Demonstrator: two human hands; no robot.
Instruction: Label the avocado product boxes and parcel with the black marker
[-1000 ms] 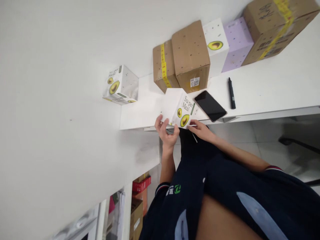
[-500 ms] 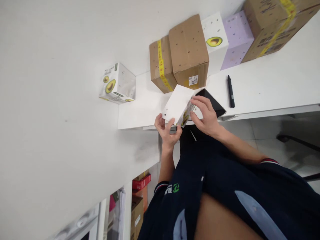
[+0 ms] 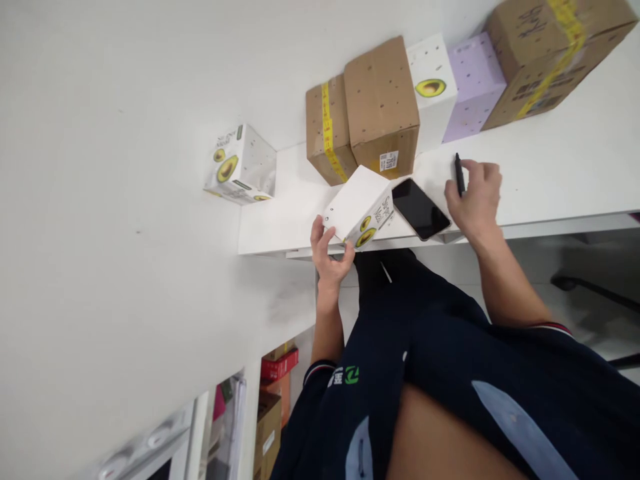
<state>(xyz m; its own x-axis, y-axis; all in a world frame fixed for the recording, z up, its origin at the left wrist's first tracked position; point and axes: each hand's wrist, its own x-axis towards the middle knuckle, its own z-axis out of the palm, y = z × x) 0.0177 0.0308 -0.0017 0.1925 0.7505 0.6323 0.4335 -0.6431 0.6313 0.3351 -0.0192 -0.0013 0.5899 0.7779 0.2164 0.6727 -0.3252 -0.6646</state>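
Observation:
My left hand [image 3: 329,255] grips the near corner of a white box [image 3: 361,207] printed with avocados, which rests tilted at the front edge of the white desk [image 3: 550,173]. My right hand [image 3: 475,197] is further right on the desk, its fingers curled around a black marker pen [image 3: 459,173] that lies there. A black phone [image 3: 419,209] lies flat between the box and my right hand.
Against the wall stand two brown cartons [image 3: 370,110], a white avocado box [image 3: 433,85], a lilac box [image 3: 474,83] and a large taped carton [image 3: 550,53]. Another avocado box [image 3: 240,165] sits apart at the left. Red boxes [image 3: 280,367] fill a shelf below.
My right hand left the white box and moved right to the marker pen. The box has been turned, its plain white face now up, still held by my left hand.

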